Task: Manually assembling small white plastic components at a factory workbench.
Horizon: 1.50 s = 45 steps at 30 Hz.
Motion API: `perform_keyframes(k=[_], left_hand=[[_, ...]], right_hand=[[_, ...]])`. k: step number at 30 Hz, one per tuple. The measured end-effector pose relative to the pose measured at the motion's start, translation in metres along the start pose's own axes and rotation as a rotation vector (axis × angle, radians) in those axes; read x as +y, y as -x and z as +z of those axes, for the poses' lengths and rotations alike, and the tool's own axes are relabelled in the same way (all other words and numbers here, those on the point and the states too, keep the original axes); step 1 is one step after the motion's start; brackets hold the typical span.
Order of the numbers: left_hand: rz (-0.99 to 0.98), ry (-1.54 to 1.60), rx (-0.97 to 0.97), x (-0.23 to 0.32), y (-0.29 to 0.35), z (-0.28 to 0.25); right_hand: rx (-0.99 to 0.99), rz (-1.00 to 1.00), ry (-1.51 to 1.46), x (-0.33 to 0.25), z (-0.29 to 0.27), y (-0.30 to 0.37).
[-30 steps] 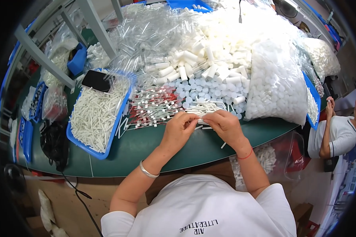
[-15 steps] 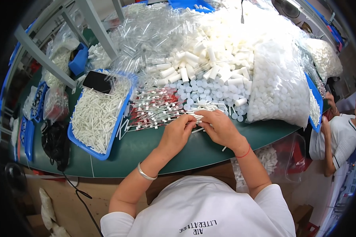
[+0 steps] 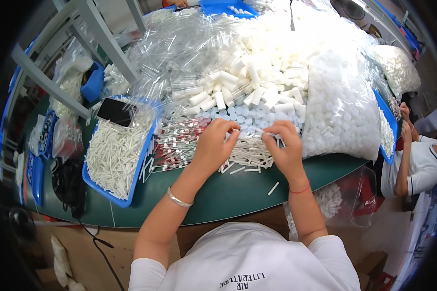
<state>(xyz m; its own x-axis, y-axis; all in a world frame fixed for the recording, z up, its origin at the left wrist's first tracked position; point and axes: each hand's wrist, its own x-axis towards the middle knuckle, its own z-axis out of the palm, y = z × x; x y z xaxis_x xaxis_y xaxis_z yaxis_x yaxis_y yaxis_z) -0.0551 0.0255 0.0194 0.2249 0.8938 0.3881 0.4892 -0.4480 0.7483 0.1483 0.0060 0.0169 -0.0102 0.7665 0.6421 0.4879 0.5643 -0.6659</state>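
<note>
My left hand (image 3: 215,145) is closed, thumb and fingers pinched over the pale round discs (image 3: 249,112). Whatever sits at its fingertips is too small to make out. My right hand (image 3: 286,149) faces it across a short gap, thumb and forefinger together on a thin whitish stick (image 3: 258,129) that points toward the left hand. Just below and between the hands lies a loose pile of short white sticks (image 3: 250,154). One white stick (image 3: 273,188) rests apart, nearer the table's front edge. Left of my left hand are thin stems with white and red parts (image 3: 177,140).
A blue tray (image 3: 123,201) heaped with white sticks and a black phone (image 3: 114,112) stand at left. White cylinders (image 3: 223,80) and clear tubes (image 3: 165,53) are piled behind. A clear bag of discs (image 3: 344,111) sits right. Another person (image 3: 412,160) sits at far right.
My hands have moved apart and slightly farther from me, from the white sticks to over the discs. The stick pile now shows between them, and the view has shifted a little.
</note>
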Motion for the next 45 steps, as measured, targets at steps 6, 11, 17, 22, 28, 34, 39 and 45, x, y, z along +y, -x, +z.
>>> perform_keyframes(k=[6,11,17,22,28,34,39,45], left_hand=[[0.155,-0.177,-0.163,-0.013,-0.008,0.02],[-0.145,0.145,-0.186,-0.001,-0.009,0.009],[-0.61,1.09,-0.161,0.014,0.015,0.0],[-0.624,1.265,-0.109,0.019,0.026,-0.002],[-0.653,1.34,-0.07,0.024,0.033,-0.005],[-0.543,1.078,-0.049,0.025,0.038,-0.006],[-0.617,1.221,-0.126,0.03,0.04,-0.007],[-0.611,1.156,0.018,0.029,0.042,0.001]], right_hand=[[-0.005,0.355,-0.242,0.007,-0.008,0.004],[-0.072,0.566,-0.711,0.004,-0.007,0.004],[-0.074,0.545,-0.837,-0.01,-0.004,0.005],[-0.123,0.481,-0.644,-0.019,-0.006,0.008],[-0.198,0.145,-0.24,-0.024,-0.016,0.007],[-0.251,0.045,-0.215,-0.03,-0.018,0.005],[-0.206,0.048,-0.242,-0.029,-0.003,0.008],[-0.136,0.343,-0.513,-0.034,0.014,0.016]])
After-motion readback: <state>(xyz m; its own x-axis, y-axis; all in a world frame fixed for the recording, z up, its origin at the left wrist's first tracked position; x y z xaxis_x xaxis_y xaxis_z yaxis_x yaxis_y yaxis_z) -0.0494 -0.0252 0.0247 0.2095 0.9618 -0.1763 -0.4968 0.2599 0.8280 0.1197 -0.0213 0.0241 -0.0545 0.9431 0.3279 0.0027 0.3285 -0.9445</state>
